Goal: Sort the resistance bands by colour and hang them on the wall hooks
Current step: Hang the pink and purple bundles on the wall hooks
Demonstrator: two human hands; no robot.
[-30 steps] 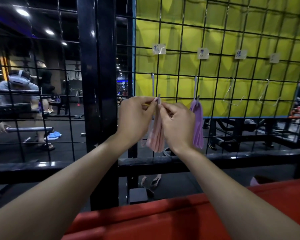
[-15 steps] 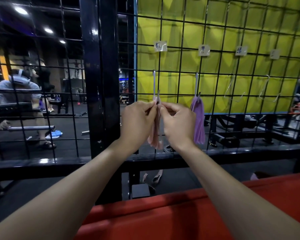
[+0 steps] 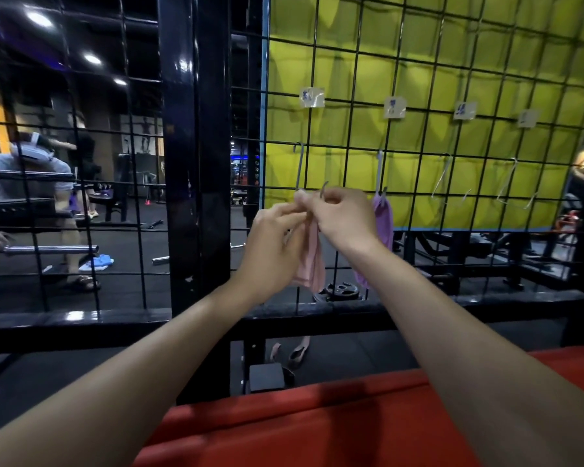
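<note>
Pink resistance bands (image 3: 312, 261) hang down between my two hands at the leftmost metal hook (image 3: 300, 166) on the black wire grid (image 3: 429, 136). My left hand (image 3: 273, 244) pinches their top from the left, and my right hand (image 3: 346, 219) pinches them from the right, by the hook's upturned tip. A purple band (image 3: 385, 217) hangs on the second hook (image 3: 380, 173), partly behind my right wrist. Two bare wire hooks (image 3: 447, 180) (image 3: 513, 183) hang further right. Paper labels (image 3: 312, 97) are taped above each hook.
A red padded surface (image 3: 317, 426) lies below my arms. Two pink bands (image 3: 292, 352) lie on the dark floor behind the grid, near a thick black post (image 3: 193, 163). A weight plate (image 3: 341, 291) lies beyond. A person (image 3: 34, 183) stands at far left.
Both hands stay at the leftmost hook with the pink bands and have shifted slightly. My head has tilted, so the scene sits a little differently in view.
</note>
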